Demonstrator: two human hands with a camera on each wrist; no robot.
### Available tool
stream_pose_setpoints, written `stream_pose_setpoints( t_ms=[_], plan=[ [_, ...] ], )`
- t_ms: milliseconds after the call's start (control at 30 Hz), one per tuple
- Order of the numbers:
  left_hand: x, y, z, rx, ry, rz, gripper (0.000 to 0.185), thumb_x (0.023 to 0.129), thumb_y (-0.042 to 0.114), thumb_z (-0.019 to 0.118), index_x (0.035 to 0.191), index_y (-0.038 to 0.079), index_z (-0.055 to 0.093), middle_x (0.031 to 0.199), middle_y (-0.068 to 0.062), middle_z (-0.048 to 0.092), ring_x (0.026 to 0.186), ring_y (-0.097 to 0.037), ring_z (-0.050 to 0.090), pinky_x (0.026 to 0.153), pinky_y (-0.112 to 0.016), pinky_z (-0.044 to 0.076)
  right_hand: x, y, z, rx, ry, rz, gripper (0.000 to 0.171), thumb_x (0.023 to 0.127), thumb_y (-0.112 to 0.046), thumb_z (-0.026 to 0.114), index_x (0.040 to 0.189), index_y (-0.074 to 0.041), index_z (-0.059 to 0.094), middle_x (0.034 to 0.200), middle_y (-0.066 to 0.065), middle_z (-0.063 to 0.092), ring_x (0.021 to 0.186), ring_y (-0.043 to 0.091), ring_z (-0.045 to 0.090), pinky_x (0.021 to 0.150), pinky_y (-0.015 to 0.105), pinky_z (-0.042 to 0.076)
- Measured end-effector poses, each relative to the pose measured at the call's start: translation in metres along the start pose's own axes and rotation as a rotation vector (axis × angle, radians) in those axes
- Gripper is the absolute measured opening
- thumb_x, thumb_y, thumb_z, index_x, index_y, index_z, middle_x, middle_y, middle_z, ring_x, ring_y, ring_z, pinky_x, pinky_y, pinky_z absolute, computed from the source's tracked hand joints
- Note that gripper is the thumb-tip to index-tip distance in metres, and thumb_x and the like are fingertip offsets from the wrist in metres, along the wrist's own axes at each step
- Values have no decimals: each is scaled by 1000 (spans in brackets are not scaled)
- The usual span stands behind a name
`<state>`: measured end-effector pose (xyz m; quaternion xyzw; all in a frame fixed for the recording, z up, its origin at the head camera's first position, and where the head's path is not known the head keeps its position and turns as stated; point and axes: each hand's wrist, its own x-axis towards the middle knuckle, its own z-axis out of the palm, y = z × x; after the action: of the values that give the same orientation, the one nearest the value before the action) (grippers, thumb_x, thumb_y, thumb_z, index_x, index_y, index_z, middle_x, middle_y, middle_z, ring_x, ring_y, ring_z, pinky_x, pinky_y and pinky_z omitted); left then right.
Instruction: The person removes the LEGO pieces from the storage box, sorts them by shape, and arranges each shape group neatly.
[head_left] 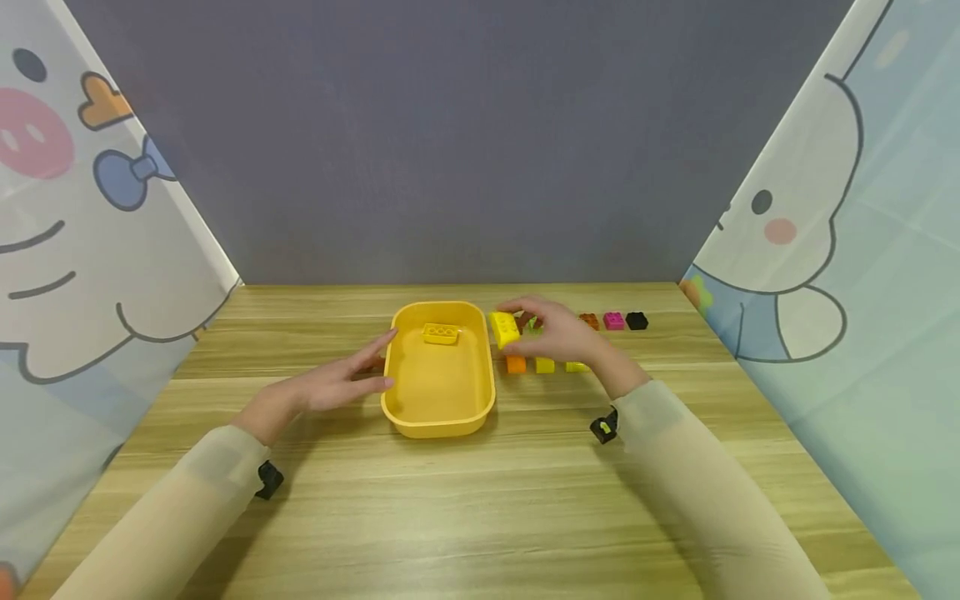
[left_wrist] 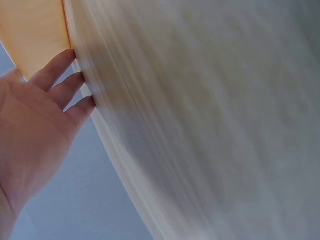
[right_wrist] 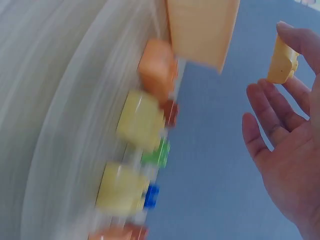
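A person sits at a wooden worktop (head_left: pixel 480 500) walled in by a grey backdrop and cartoon-printed curtains on both sides. A yellow tub (head_left: pixel 438 417) stands in the middle of the worktop, and a yellow brick (head_left: pixel 440 333) already lies inside it near the far wall. The left hand (head_left: pixel 330 385) lies just beside the tub's left wall, fingers straight and relaxed, the fingertips (left_wrist: pixel 75 80) at the rim; whether they actually touch it I cannot tell, and it holds nothing. The right hand (head_left: pixel 558 333) hovers just to the right of the tub's far corner and pinches a second yellow brick (head_left: pixel 505 329) between thumb and fingertips, held above the worktop and close to the tub's rim; the wrist view shows the same brick (right_wrist: pixel 282 62) at the tips of the fingers with the palm otherwise spread. Under and beside that hand sits a near row of small bricks, an orange one (head_left: pixel 516 364) and two yellow ones (head_left: pixel 545 365), with a farther row behind that ends in a brown brick (head_left: pixel 589 321), a pink brick (head_left: pixel 613 321) and a black brick (head_left: pixel 637 320) to the right. The wrist pictures are blurred.
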<state>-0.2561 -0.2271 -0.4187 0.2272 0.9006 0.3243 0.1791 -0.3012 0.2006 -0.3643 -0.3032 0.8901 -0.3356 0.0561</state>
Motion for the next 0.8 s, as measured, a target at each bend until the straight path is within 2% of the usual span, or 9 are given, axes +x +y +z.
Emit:
stream_pose_setpoints(
  t_ms=[200, 300, 433, 633, 800],
  plan=[
    [0, 1, 0, 3, -6, -3, 88, 111, 61, 56, 176, 45, -1, 173, -29, 39, 161, -50, 38, 127, -77, 29, -37, 29, -24, -2, 35, 43, 70, 99, -33, 84, 162, -20, 56, 162, 10, 55, 126, 37, 61, 109, 60, 52],
    [1, 1, 0, 0, -10, -4, 88, 111, 60, 56, 176, 46, -2, 174, -29, 36, 162, -50, 37, 127, -77, 29, -55, 44, -35, -12, 60, 71, 71, 99, -31, 85, 162, -20, 55, 159, 12, 57, 124, 38, 61, 107, 57, 53],
    [1, 2, -1, -16, -16, 7, 88, 112, 58, 56, 176, 44, -2, 174, -30, 36, 162, -50, 37, 128, -75, 30, -75, 63, -49, -29, 95, 100, 69, 98, -29, 86, 160, -18, 58, 150, 11, 63, 120, 34, 62, 103, 49, 53],
    [1, 2, -1, -26, -14, 26, 89, 112, 55, 57, 177, 41, -2, 174, -31, 36, 161, -50, 39, 128, -74, 31, -101, 89, -65, -29, 107, 151, 67, 99, -24, 86, 160, -15, 58, 139, 13, 66, 111, 28, 64, 91, 30, 56],
    [1, 1, -1, -28, -12, 33, 89, 113, 53, 57, 177, 40, -2, 173, -30, 38, 160, -49, 40, 127, -73, 32, -117, 106, -73, -47, 100, 208, 68, 100, -26, 84, 161, -14, 57, 123, 13, 67, 99, 25, 64, 82, 29, 56]
  ],
)
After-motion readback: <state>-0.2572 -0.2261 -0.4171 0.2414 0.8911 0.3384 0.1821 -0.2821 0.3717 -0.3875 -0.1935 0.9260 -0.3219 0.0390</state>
